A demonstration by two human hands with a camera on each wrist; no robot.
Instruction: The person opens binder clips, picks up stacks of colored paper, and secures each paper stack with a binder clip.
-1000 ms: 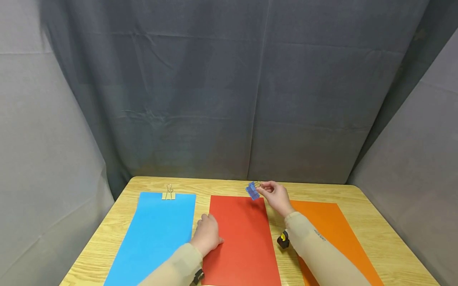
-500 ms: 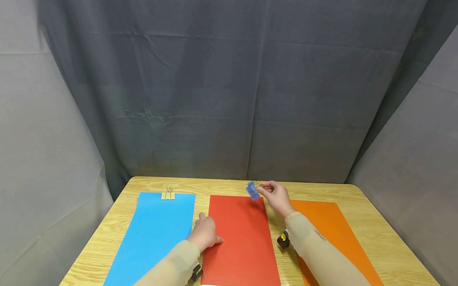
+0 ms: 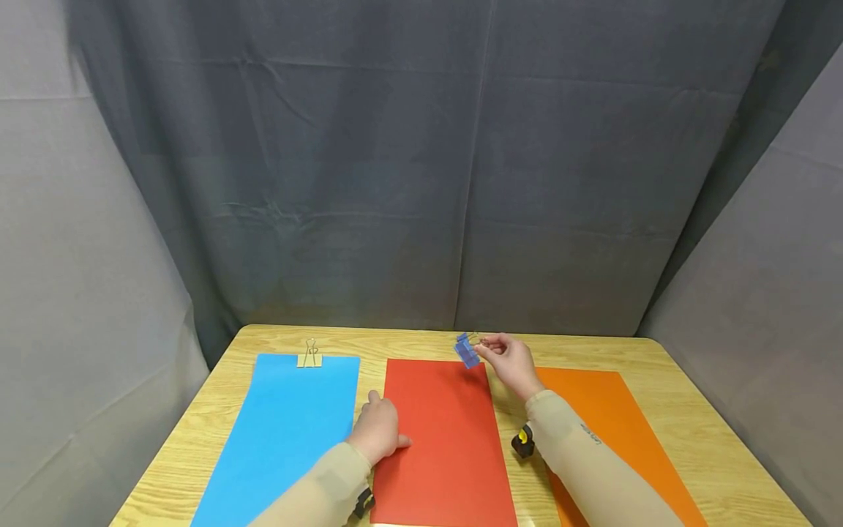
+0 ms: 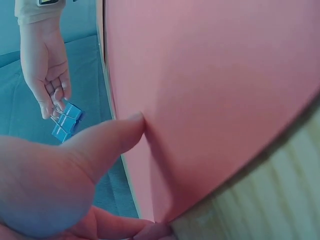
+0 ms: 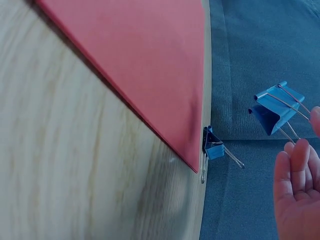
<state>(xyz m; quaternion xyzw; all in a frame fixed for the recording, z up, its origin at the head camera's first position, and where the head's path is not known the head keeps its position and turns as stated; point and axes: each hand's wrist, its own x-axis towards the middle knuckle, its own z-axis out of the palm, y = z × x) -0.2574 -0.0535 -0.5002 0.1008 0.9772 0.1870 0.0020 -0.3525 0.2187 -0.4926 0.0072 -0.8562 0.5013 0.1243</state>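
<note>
My right hand [image 3: 508,361] pinches the wire handles of a blue binder clip [image 3: 467,355] above the far right corner of the red sheet [image 3: 441,446]. In the right wrist view, the held clip [image 5: 276,107] has its mouth spread. A second blue binder clip [image 5: 214,145] shows near the sheet's corner by the table's far edge. My left hand [image 3: 377,430] rests along the red sheet's left side, its thumb [image 4: 112,137] stretched onto the surface. Other fingers reach the sheet's edge in the left wrist view.
To the left lies a blue sheet [image 3: 290,432] with a yellow binder clip [image 3: 309,360] on its far edge. An orange sheet [image 3: 606,410] lies to the right, partly under the right sleeve. Behind the wooden table [image 3: 698,417] hangs a grey curtain [image 3: 369,183].
Over the last second my left hand has shifted slightly left, its thumb staying on the red sheet. My right hand has held the blue binder clip in nearly the same place.
</note>
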